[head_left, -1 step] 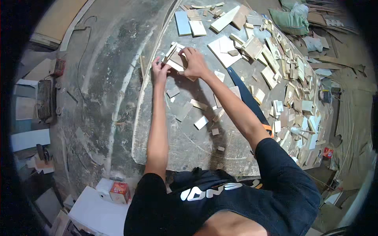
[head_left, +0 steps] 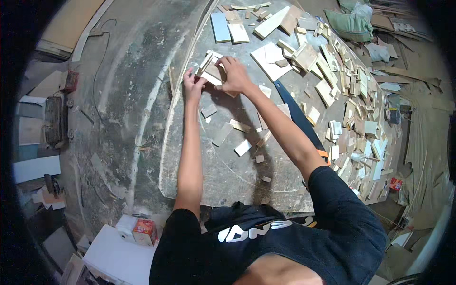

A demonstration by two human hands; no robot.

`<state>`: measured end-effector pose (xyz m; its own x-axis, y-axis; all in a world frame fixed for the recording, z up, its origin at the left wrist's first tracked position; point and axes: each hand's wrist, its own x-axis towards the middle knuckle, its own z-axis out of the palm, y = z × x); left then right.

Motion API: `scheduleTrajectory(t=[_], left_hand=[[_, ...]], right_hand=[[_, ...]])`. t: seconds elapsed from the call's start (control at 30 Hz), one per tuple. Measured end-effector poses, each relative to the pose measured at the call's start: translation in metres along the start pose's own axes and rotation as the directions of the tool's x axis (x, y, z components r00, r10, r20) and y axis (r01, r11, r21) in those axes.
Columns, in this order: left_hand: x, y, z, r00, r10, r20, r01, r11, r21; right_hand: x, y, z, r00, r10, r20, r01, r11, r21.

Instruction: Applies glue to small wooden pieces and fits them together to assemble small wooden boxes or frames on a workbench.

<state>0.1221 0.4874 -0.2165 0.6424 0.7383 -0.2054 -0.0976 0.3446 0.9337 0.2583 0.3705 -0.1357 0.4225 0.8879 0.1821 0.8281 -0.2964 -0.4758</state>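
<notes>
Some wd pcs (head_left: 214,70) | btwn L hand (head_left: 193,86) & R hand (head_left: 235,77) | over tbl (head_left: 232,175)

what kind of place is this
Probably a woodworking shop or makeshift workshop: a handsaw with a dark blade lies on a scuffed worktable, and many small wood offcuts are scattered across its right side.

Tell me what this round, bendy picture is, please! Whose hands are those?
No robot here, just a person with bare hands. A camera worn on that person's head looks down, and its wide view bends straight edges. The right hand holds some small wood pieces, and the left hand is at their left edge; I can't tell whether they're joined. On the table lie a saw with a dark blade and lots of scraps, mostly on the right.
</notes>
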Motion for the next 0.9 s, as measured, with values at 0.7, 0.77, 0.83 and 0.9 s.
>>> scheduleTrajectory(t=[0.7,0.77,0.83,0.9], left_hand=[[0.005,0.015,0.013,0.994,0.026,0.11,-0.096,0.704,0.704],[0.005,0.02,0.015,0.993,0.04,0.113,-0.11,0.687,0.718],[0.006,0.023,0.015,0.989,0.038,0.14,-0.126,0.7,0.703],[0.007,0.024,0.012,0.989,0.037,0.144,-0.13,0.68,0.722]], right_hand=[[0.0,0.033,0.007,0.99,-0.064,0.129,0.079,0.989,-0.122],[0.001,0.034,0.007,0.989,-0.057,0.135,0.075,0.989,-0.129],[0.002,0.032,0.007,0.987,-0.038,0.155,0.055,0.993,-0.109],[0.002,0.03,0.007,0.987,-0.043,0.156,0.061,0.992,-0.114]])
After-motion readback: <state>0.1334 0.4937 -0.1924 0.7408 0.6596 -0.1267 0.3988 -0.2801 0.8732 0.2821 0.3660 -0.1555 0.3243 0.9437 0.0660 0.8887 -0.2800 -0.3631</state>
